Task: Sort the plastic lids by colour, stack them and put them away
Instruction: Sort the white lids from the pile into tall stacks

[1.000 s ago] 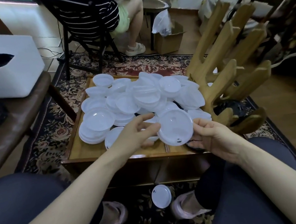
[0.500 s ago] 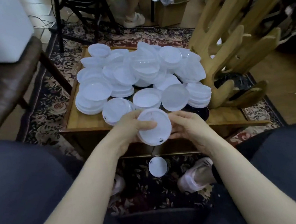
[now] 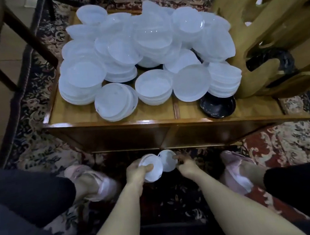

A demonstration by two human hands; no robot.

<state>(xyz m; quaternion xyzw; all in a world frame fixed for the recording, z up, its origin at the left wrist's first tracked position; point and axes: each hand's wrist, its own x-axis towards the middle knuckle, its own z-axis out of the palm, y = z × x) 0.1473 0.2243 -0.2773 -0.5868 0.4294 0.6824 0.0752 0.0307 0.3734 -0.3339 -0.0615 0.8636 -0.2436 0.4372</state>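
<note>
Left hand: my left hand (image 3: pixel 136 170) reaches down low in the middle of the frame, below the near edge of the surface; its fingers are curled round a white lid (image 3: pixel 152 168), thumb laid across the top, so it grips the lid tilted.

Right hand: my right hand (image 3: pixel 185 162) is just right of it, fingers bent onto the right edge of a second white lid (image 3: pixel 168 160); it pinches or touches that rim, and whether the lid is off the rug I cannot tell.

The two lids: they overlap or touch between my hands, left one in front; the blur hides the exact contact.

Lid pile: the heap of white lids (image 3: pixel 143 51) fills the upper middle of the frame on the wooden surface (image 3: pixel 174 113), well apart from my hands, some nested in short stacks, others loose and tilted.

Black lid: one black lid (image 3: pixel 217 106) lies near the right front edge of the surface, partly under a white stack.

Rug: the patterned rug (image 3: pixel 38 145) lies under my hands and feet.

Wooden stand: a pale wooden stand (image 3: pixel 274 18) rises at the upper right, beside the pile.
</note>
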